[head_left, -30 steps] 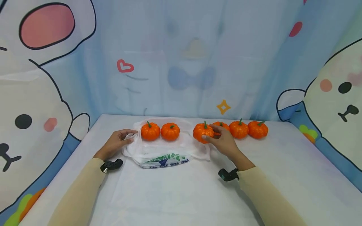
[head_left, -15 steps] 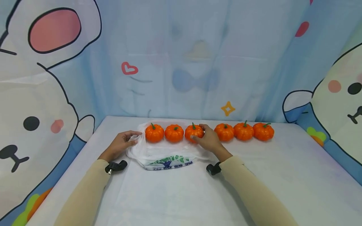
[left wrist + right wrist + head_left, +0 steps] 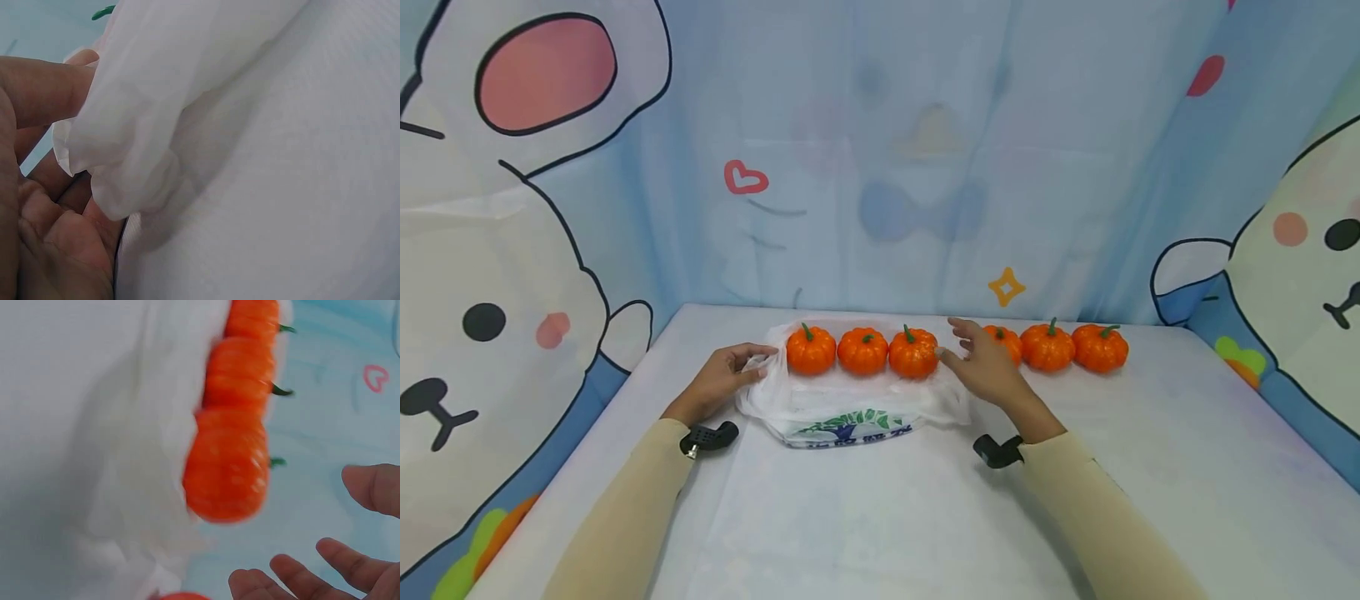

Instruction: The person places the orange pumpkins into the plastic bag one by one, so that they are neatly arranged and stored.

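A white plastic bag with green and blue print lies spread on the table. My left hand pinches its left edge between thumb and fingers; the left wrist view shows the thin film gathered there. Three small orange pumpkins sit in a row on the bag: a left one, a middle one and a right one. Just right of that row, my right hand is spread with nothing in it. In the right wrist view its fingers stand apart from the nearest pumpkin.
Three more pumpkins stand on the table right of the bag: one partly behind the right hand, a middle one and the rightmost. A cartoon-print curtain rises behind the white table.
My right hand carried a pumpkin left onto the bag, let it go beside the other two, and has moved back right with fingers spread. My left hand keeps hold of the bag's edge.
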